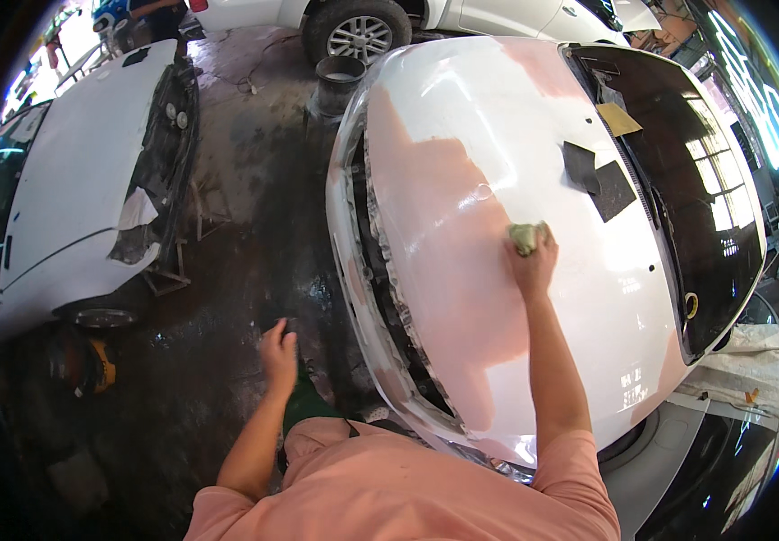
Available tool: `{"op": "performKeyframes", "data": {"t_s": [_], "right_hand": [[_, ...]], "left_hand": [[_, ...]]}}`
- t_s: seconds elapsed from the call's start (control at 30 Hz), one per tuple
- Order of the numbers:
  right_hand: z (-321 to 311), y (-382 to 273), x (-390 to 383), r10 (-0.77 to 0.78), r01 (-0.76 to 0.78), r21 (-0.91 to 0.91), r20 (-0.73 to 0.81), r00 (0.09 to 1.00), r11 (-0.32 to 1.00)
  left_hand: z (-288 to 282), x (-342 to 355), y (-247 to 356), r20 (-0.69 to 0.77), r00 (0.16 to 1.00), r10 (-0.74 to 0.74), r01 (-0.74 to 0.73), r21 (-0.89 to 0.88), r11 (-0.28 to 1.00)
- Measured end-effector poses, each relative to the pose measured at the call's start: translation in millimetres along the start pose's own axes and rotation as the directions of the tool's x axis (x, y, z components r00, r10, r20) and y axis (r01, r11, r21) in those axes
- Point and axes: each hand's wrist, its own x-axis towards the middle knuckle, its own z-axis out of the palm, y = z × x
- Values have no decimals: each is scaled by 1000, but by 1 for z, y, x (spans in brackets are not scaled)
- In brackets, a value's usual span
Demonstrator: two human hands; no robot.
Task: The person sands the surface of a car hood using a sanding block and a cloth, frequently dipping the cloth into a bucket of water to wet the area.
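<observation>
We noted the right hand (pixel 536 261) grasping a greenish wad (pixel 524 237), presumably bunched to fit one palm, at the pink-patched hood (pixel 461 252). The left hand (pixel 279 359) hung half-curled (contents, if any, we couldn't tell). Dark sheets (pixel 616 191) lay nearby, perhaps for reach.

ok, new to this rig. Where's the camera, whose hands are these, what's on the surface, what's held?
No robot: a person works bare-handed. A wide fisheye camera on their head looks down, so straight edges bend near the rim. The right hand holds a crumpled pale green wad on the white car hood with pink patches. Two flat dark grey sheets also lie there; a tan sheet sits by the dark glass windshield. The left hand is curled, away from the hood; whether it holds anything is unclear.
</observation>
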Motion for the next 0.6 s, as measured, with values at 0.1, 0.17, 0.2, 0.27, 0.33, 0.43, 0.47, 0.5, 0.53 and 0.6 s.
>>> {"op": "performKeyframes", "data": {"t_s": [0.1,0.17,0.2,0.27,0.33,0.43,0.47,0.5,0.53,0.6], "right_hand": [[39,-63,43,-54,54,-90,7,999,994],[66,-74,65,-10,14,-100,32,999,995],[78,-77,75,47,-43,-80,53,998,996],[99,-96,97,38,-32,-60,103,994,998],[121,-132,104,-61,70,-54,155,986,996],[130,-174,98,-109,137,-100,241,964,986],[134,-180,99,-124,151,-90,251,960,984],[145,-183,87,-241,278,-96,290,926,956],[152,-184,73,-353,405,-103,330,876,908],[150,-219,69,-459,475,44,346,818,879]], "left_hand": [[-58,24,-70,-20,990,-140,142,70,987],[-84,45,-89,-25,972,-234,235,61,970],[-96,59,-98,-14,970,-243,244,62,968],[-118,81,-114,-6,958,-288,288,70,955],[-133,105,-130,5,948,-319,318,73,945],[-155,149,-140,82,945,-315,309,78,948],[-158,166,-144,116,949,-292,283,88,955],[-161,183,-149,151,951,-269,256,97,962],[-158,200,-150,189,951,-243,229,96,969],[-162,230,-146,226,945,-238,220,103,970]]}}
